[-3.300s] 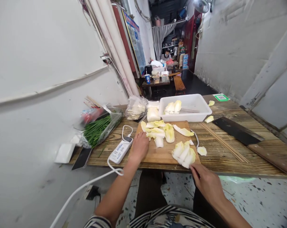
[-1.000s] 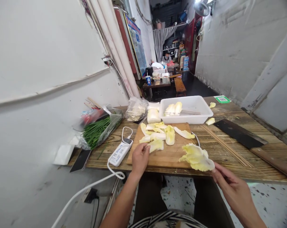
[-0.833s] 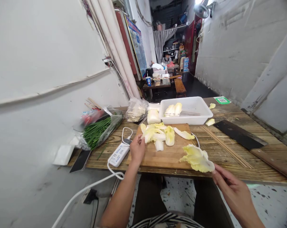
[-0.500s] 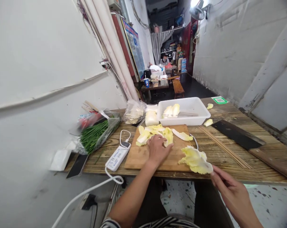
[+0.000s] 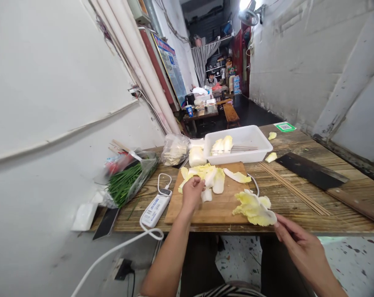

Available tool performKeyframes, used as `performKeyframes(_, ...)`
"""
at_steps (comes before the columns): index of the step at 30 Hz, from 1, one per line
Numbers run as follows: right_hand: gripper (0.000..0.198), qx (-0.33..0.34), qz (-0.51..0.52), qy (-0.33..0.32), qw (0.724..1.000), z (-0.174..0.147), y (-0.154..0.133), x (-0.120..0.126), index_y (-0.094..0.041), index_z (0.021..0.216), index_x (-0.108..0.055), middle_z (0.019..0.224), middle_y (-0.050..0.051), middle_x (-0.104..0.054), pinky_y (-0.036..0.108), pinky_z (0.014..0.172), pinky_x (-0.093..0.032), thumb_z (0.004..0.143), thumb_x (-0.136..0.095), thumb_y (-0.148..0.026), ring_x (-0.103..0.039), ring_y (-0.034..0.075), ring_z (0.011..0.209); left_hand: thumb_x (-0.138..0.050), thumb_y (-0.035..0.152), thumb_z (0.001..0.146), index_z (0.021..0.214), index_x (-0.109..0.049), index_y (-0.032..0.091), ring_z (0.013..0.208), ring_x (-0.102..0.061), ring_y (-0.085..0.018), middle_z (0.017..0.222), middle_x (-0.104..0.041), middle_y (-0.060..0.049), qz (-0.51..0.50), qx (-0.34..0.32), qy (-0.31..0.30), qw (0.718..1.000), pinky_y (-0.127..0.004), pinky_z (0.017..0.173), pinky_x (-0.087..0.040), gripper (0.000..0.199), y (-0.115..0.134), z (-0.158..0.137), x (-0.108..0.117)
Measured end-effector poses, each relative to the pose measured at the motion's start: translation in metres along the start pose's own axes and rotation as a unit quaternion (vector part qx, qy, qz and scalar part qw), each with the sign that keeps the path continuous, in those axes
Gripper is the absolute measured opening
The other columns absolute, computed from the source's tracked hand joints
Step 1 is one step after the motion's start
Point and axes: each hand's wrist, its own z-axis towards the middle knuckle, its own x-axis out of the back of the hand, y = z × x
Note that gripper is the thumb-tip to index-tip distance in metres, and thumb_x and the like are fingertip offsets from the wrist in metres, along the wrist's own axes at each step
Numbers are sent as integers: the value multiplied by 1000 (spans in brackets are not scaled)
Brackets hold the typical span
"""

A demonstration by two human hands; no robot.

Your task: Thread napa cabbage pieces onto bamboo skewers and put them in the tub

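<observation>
Right hand (image 5: 299, 243) is pinching the pale right end of a leaf stack (image 5: 253, 209) between thumb and fingers; left hand (image 5: 193, 192) is pinching, as far as can be seen, the edge of a whitish leaf piece (image 5: 209, 177). Working from the largest part down: the desk (image 5: 290, 144) is carrying the whole layout, with the cutting board (image 5: 187, 211) lying at its near edge. Beyond the board and offset to the right, a white tray (image 5: 242, 157) is standing with its long side running left to right. On the far half of the board, a leaf pile (image 5: 201, 169) is spreading out, adjacent to the left hand and well apart from the right hand. The leaf stack is extending over the board's near right corner; its long axis is running leftward from the right hand and slightly toward the tray, so its free end is pointing toward the left hand's side. The whitish leaf piece is sitting to the left of and beyond that free end, with bare board showing in between. Just beside the left hand, one small white piece (image 5: 207, 194) is resting at the front of the pile.
</observation>
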Motion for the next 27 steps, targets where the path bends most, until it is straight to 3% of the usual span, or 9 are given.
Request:
performKeyframes(5, 43, 16, 4, -8, 1000, 1, 1, -3, -19, 104, -70, 74, 2, -71, 24, 74, -53, 76, -57, -49, -66, 17, 69, -66, 35, 68, 88, -59, 13, 68, -64, -14, 82, -68, -6, -39, 9, 9, 999, -26, 61, -51, 31, -9, 0, 18)
performKeyframes(11, 43, -1, -5, -5, 1000, 0, -1, -3, -20, 102, -71, 66, 1, -68, 21, 66, -53, 75, -58, -51, -64, 17, 66, -64, 32, 71, 84, -57, 15, 73, -63, -15, 81, -67, -3, -3, -24, 90, 996, -27, 68, -51, 23, -20, 10, 48)
performKeyframes(18, 45, -1, -13, -12, 1000, 5, -3, -6, -19, 103, -71, 70, 1, -69, 22, 66, -53, 74, -58, -52, -63, 16, 63, -64, 23, 71, 107, -62, 14, 97, -64, -19, 107, -68, -10, 47, -101, -12, 994, -32, 85, -51, 37, -22, 22, 42)
performKeyframes(21, 44, 8, -22, -5, 1000, 6, -4, -5, -20, 101, -71, 71, 1, -69, 22, 61, -53, 73, -58, -52, -63, 16, 62, -55, 20, 78, 105, -65, 17, 111, -57, -19, 118, -62, -9, 102, -139, 11, 985, -38, 98, -43, 28, -25, 27, 49)
performKeyframes(24, 45, 17, -32, 2, 999, 5, -5, -1, -20, 101, -71, 67, 0, -68, 22, 60, -52, 73, -58, -53, -62, 16, 60, -48, 21, 84, 100, -67, 18, 113, -54, -20, 116, -62, -10, 168, -158, 44, 972, -43, 103, -37, 25, -27, 32, 59)
performKeyframes(27, 45, 19, -42, 5, 999, 5, -6, 2, -22, 100, -71, 68, 1, -69, 24, 65, -53, 72, -58, -54, -64, 17, 63, -57, 18, 78, 96, -68, 21, 112, -54, -23, 113, -64, -9, 232, -180, -9, 956, -45, 104, -34, 22, -24, 38, 53)
